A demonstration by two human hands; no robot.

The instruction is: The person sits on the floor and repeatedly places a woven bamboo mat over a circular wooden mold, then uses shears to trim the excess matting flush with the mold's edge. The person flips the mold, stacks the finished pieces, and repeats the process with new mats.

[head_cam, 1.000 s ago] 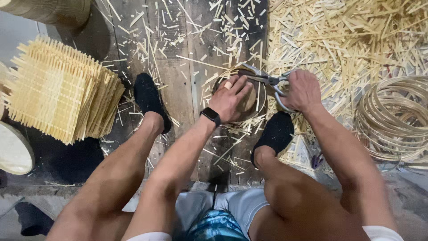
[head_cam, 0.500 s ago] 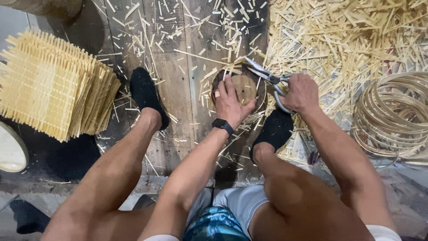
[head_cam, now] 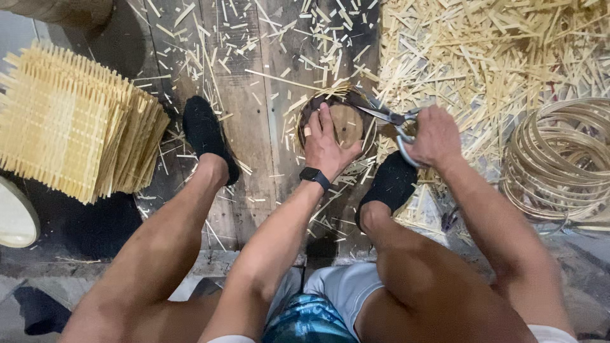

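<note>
A small round woven bamboo piece (head_cam: pixel 346 122) in a dark ring lies on the wooden floor between my feet. My left hand (head_cam: pixel 326 143) presses flat on it, fingers spread, a black watch on the wrist. My right hand (head_cam: pixel 433 135) grips a pair of metal scissors (head_cam: pixel 387 117), whose blades reach the piece's upper right rim. Loose strip ends stick out around the ring.
A stack of square woven bamboo mats (head_cam: pixel 70 124) lies at left. A coil of bamboo hoops (head_cam: pixel 562 159) sits at right. Cut bamboo strips (head_cam: pixel 495 57) litter the upper right floor. My black-socked feet (head_cam: pixel 206 133) flank the work. A pale round object (head_cam: pixel 16 216) sits at the left edge.
My left hand slid lower on the round piece, showing more of its woven face. The scissors in my right hand stay at the rim, shifted slightly along it.
</note>
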